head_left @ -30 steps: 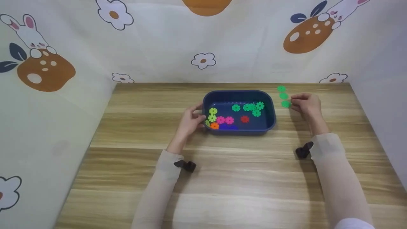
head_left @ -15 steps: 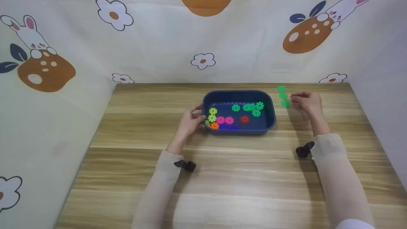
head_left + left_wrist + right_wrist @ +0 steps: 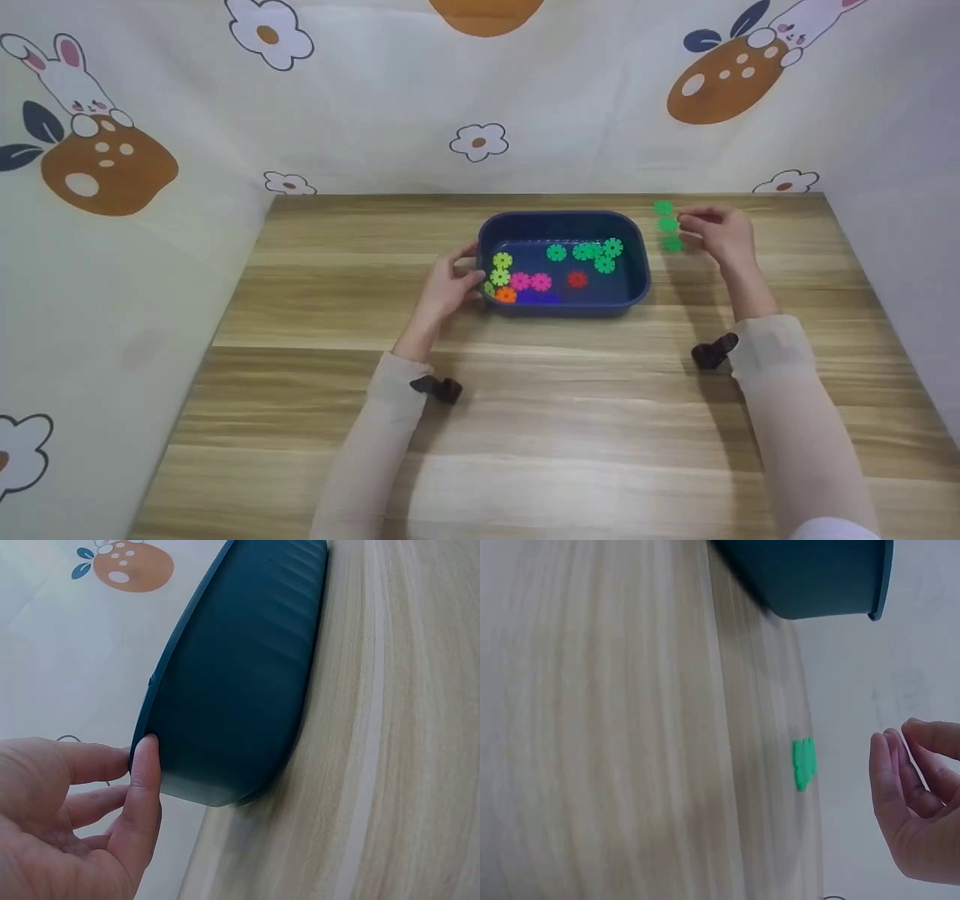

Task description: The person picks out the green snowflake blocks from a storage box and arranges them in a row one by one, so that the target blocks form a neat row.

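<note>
Three green discs (image 3: 667, 224) run in a line near the blue tray (image 3: 562, 310), at its two o'clock, apart from the coloured discs (image 3: 541, 282) inside, perhaps so each is easy to reach. Just off their three o'clock, my right hand (image 3: 726, 238) bends its fingers, tips close together, nothing visible between them; at the tray's nine o'clock, my left hand (image 3: 444, 289) pinches the rim (image 3: 559, 213), probably to steady it.

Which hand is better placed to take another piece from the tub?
Probably the right hand: it looks free, near the three green discs, while the left hand pinches the blue tub.
</note>
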Demonstrator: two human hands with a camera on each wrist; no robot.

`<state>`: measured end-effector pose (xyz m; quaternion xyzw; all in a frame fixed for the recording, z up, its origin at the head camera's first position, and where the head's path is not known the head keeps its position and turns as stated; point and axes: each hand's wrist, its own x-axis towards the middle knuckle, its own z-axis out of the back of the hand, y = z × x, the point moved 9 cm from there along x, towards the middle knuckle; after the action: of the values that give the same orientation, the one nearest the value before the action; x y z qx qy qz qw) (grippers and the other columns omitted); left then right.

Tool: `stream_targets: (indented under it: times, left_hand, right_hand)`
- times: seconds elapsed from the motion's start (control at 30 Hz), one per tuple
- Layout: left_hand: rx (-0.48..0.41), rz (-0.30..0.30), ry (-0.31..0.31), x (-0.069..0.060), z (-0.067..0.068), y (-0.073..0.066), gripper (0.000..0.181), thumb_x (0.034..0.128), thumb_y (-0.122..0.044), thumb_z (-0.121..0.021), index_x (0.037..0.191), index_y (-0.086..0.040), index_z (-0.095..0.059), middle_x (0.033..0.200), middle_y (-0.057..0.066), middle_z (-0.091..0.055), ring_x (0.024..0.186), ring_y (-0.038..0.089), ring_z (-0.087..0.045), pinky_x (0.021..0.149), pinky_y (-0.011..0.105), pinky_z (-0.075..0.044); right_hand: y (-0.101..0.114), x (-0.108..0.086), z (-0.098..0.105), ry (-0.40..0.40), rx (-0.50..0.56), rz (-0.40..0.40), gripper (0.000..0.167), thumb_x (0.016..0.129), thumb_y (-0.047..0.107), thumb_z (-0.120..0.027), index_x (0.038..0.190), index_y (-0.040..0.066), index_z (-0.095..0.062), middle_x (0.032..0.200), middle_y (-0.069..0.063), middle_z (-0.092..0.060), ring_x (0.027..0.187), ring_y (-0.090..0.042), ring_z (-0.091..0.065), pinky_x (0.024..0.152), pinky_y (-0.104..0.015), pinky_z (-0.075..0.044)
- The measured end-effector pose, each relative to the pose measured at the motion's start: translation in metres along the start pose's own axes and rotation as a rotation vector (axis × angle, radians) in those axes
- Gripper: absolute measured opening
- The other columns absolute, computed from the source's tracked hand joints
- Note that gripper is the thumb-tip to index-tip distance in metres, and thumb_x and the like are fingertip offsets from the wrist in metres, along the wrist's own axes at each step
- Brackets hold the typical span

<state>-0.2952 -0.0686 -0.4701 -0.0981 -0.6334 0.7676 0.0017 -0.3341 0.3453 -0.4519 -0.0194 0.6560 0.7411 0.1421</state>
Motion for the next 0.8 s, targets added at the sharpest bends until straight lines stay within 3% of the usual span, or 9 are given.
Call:
stream_targets:
  times: [0.4,0.8]
  left_hand:
    - [0.018,-0.005,-0.006,0.001,0.000,-0.001,0.055,0.0935,0.004,-0.061,0.147,-0.002,-0.047,0.142,0.018,-0.053,0.098,0.023,-0.065,0.067,0.030,-0.065]
    - [-0.015,-0.001,-0.001,0.000,0.000,0.000,0.057,0.0925,0.006,-0.060,0.147,0.000,-0.045,0.143,0.020,-0.052,0.104,0.031,-0.066,0.065,0.029,-0.064]
  right_hand:
    - [0.023,-0.012,-0.024,0.033,0.129,0.113,0.011,0.092,0.003,-0.068,0.101,0.001,-0.073,0.083,0.004,-0.070,0.076,-0.007,-0.068,0.072,-0.020,-0.063]
    - [0.037,-0.020,-0.054,0.061,0.123,0.149,0.015,0.090,0.005,-0.071,0.104,-0.001,-0.072,0.086,0.002,-0.070,0.079,-0.009,-0.069,0.072,-0.019,-0.063]
